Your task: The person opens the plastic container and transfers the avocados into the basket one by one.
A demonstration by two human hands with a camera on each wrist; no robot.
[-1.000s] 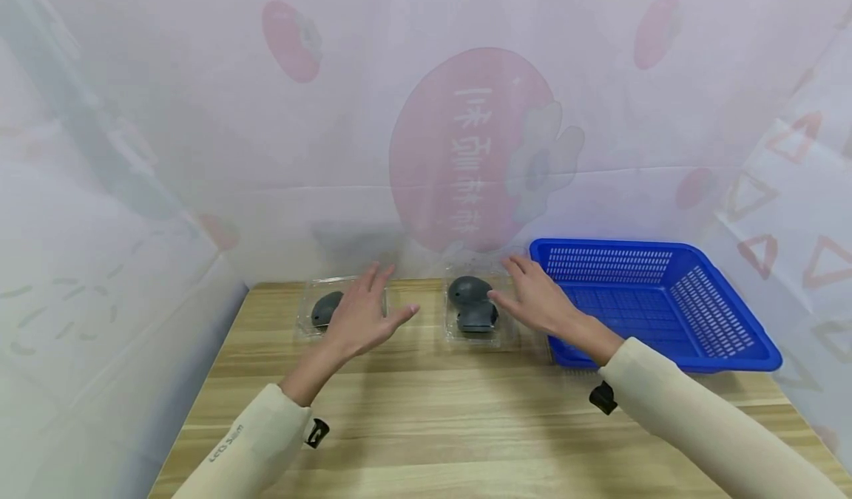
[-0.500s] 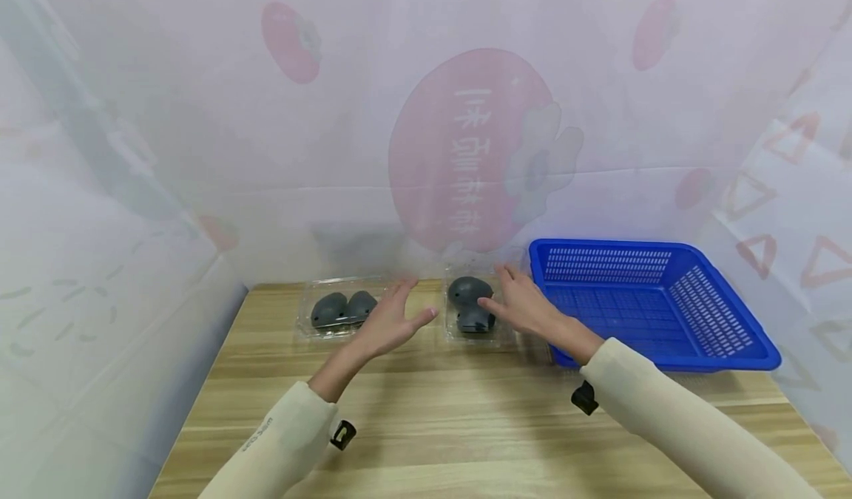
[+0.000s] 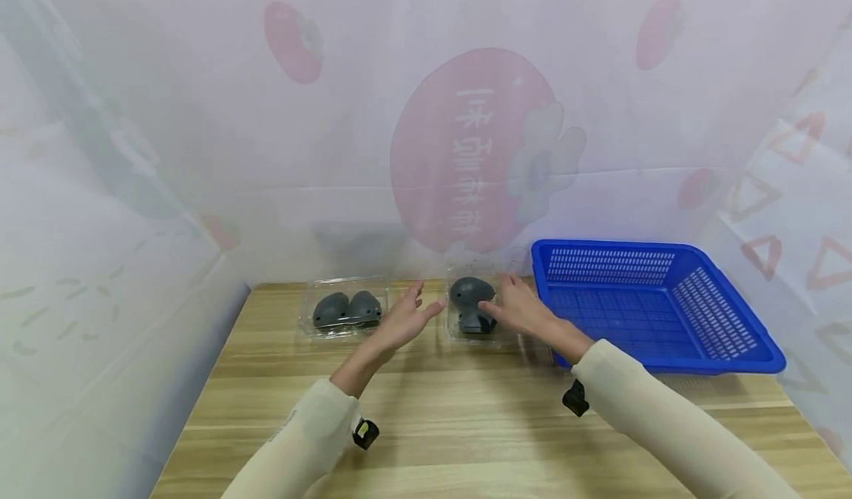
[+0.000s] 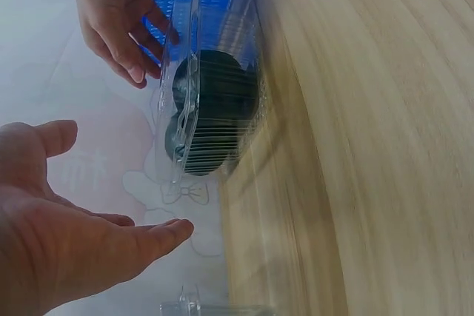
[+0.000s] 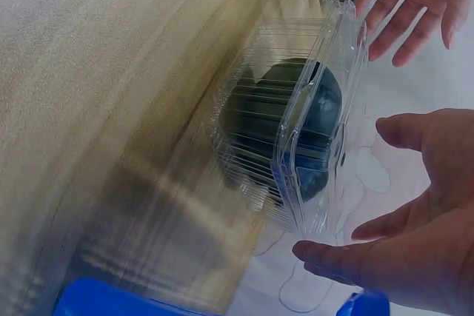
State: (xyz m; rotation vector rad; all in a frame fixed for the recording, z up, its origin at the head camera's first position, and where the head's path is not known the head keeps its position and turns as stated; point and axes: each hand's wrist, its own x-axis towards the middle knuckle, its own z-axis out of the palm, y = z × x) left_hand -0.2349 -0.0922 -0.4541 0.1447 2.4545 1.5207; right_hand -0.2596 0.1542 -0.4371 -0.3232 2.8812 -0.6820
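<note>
A clear plastic clamshell box (image 3: 452, 333) with dark grey rounded objects (image 3: 472, 290) in it lies on the table between both hands. My right hand (image 3: 522, 308) is at its right side, thumb over the lid's edge and fingers spread; in the right wrist view its fingertips (image 5: 318, 251) come close to the rim, and contact cannot be told. Off the box's left side, my left hand (image 3: 401, 323) hovers with fingers extended, apart from it in the left wrist view. Neither hand holds anything. Another clear clamshell box (image 3: 308, 326) with similar dark objects lies further left.
A blue perforated plastic basket (image 3: 665, 369) stands on the right, close beside my right hand and forearm. The wood-grain table (image 3: 452, 425) meets a pale printed cloth (image 3: 319, 151) at its back edge. Cloth also hangs at both sides.
My left hand has moved right, from over the left box toward the middle box, uncovering the left box's objects. My right hand has shifted slightly left and down toward the middle box.
</note>
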